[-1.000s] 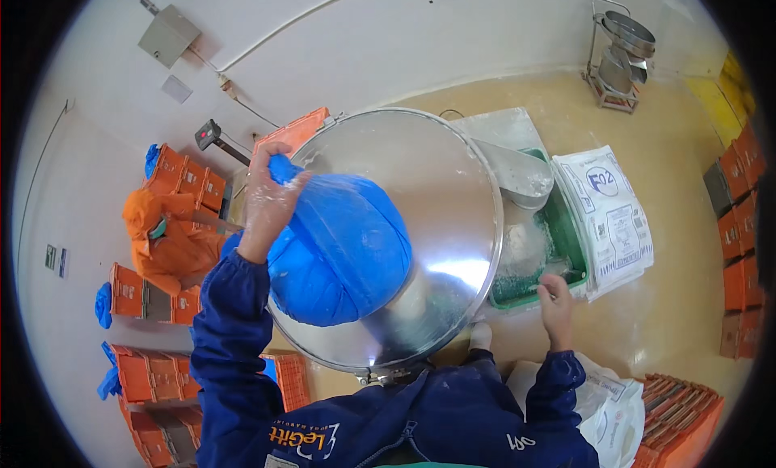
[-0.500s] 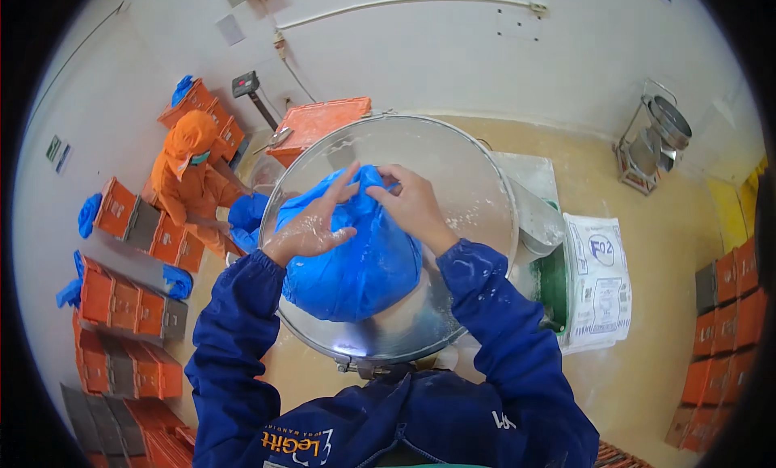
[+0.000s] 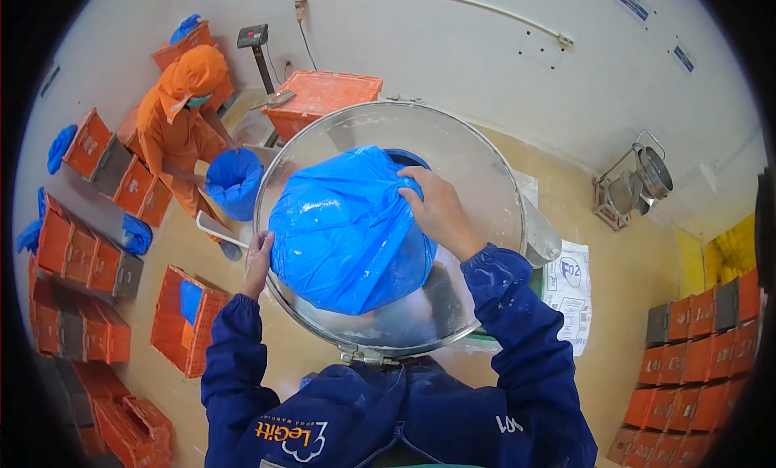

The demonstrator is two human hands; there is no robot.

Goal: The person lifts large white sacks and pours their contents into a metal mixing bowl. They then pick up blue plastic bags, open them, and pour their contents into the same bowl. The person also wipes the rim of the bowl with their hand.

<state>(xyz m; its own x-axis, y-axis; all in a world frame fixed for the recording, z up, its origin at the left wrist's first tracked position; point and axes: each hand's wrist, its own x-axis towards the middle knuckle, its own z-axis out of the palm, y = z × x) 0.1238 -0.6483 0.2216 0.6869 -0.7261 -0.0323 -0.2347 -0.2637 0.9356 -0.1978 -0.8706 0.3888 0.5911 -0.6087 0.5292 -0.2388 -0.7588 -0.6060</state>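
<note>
Blue plastic bag (image 3: 347,229), bulging and dusted with white powder, sits inside a large round stainless-steel sieve pan (image 3: 477,177), leaning toward its left half. Right hand (image 3: 440,212) is closed over the bunched top of the bag, near the pan's centre. Left hand (image 3: 259,262) curls around the pan's left rim just beside the bag; how tightly it grips cannot be told.

Judged progress: the bag is already in the pan and under control, but it looks full and its mouth is gathered, so little or nothing appears tipped out yet. Bare metal around the bag shows only a faint powder film. Emptying and sifting seem to remain.

Surroundings: a co-worker in orange (image 3: 182,120) crouches at upper left over another blue-lined container (image 3: 234,183), beside a white scoop (image 3: 217,229). Orange crates (image 3: 97,250) line the floor on the left, and more are stacked on the right (image 3: 695,347). A printed white sack (image 3: 570,294) lies right of the pan.
</note>
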